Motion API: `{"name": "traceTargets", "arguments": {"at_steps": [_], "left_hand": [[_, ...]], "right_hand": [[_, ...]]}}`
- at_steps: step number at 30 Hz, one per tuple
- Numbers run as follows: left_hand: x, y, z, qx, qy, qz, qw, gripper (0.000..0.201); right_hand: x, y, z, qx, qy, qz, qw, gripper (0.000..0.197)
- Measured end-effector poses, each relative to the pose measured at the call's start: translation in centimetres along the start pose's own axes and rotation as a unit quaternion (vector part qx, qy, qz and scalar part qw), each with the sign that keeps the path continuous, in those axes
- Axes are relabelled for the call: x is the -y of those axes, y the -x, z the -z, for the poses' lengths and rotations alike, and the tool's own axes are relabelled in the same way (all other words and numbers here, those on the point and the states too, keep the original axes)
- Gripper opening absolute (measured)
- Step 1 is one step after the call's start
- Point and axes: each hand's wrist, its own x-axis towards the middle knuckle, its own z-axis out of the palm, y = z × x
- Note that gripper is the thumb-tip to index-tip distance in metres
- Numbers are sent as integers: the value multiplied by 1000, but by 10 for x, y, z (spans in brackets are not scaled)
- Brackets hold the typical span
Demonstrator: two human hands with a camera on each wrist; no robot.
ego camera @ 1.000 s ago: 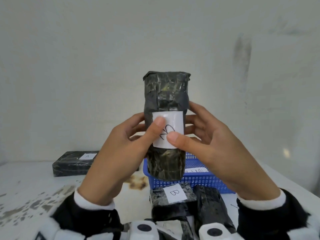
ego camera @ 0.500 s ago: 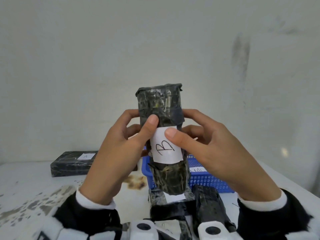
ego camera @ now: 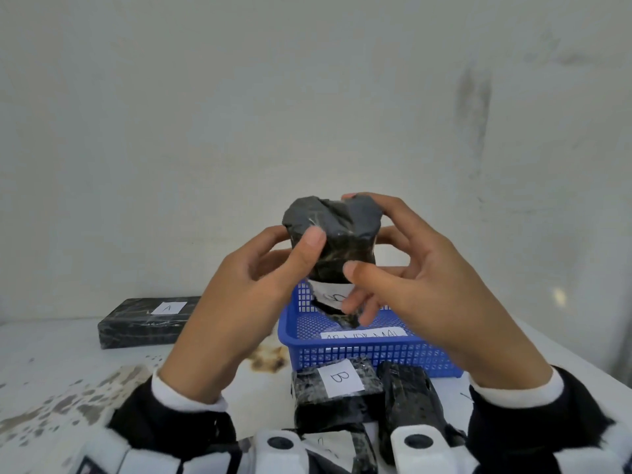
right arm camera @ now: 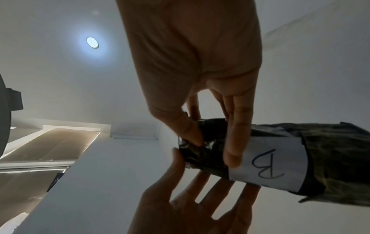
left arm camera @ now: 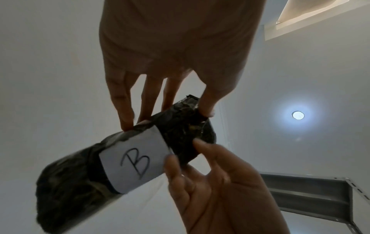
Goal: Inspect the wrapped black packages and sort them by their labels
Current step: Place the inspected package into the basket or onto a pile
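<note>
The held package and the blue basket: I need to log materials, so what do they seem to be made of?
The held package: seemingly glossy black plastic film, crinkled and glinting, with a matte white paper label marked B. The blue basket: probably moulded plastic, judging by its uniform colour and fine mesh grid walls.

A glossy black wrapped package carries a white label with a "B" in black ink. Behind it sits a blue mesh basket (its paper slip white, scrawled in black). Other black packages bear white labels on a white table speckled grey, with one brown stain.
</note>
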Motion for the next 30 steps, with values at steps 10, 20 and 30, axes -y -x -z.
{"name": "traceTargets", "arguments": {"at_steps": [10,20,30], "left_hand": [[-2,2,0,-4,44,-18,999,32],[3,0,-2,12,-52,-17,998,56],[30,-9,9,13,-2,109,994,71]], "right_hand": [[0,0,-2,14,-27,10,999,21],[-1,-2,1,-32,-109,-4,994,24],[-10,1,21,-58,-162,-33,985,46]]}}
